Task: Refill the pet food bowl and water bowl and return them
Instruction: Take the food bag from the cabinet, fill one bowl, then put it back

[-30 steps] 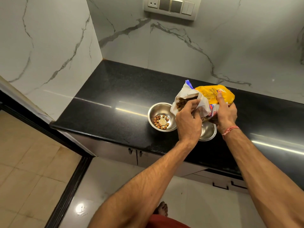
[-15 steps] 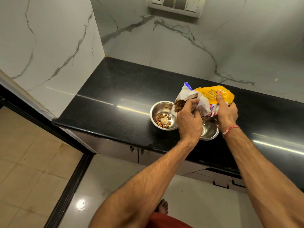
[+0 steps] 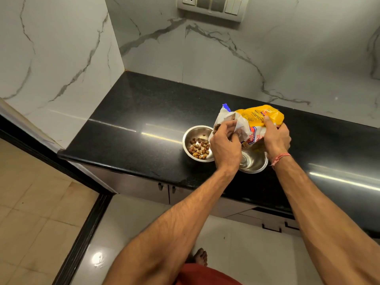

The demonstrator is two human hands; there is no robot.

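Gripping the yellow-and-white food bag [image 3: 258, 120], both hands [image 3: 225, 148] tip it over a kibble-dotted steel bowl [image 3: 197, 144], seemingly.

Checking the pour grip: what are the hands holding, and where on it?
Both grip the pet food bag: left hand at its open white mouth, right hand round the yellow body, tilted over the left bowl.

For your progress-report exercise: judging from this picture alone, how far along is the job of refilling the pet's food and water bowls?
Done: some kibble already lies in the left bowl. In hand: the left hand and right hand hold the tilted food bag over it. Left: the right bowl appears empty, and both bowls sit on the black counter, not yet returned.
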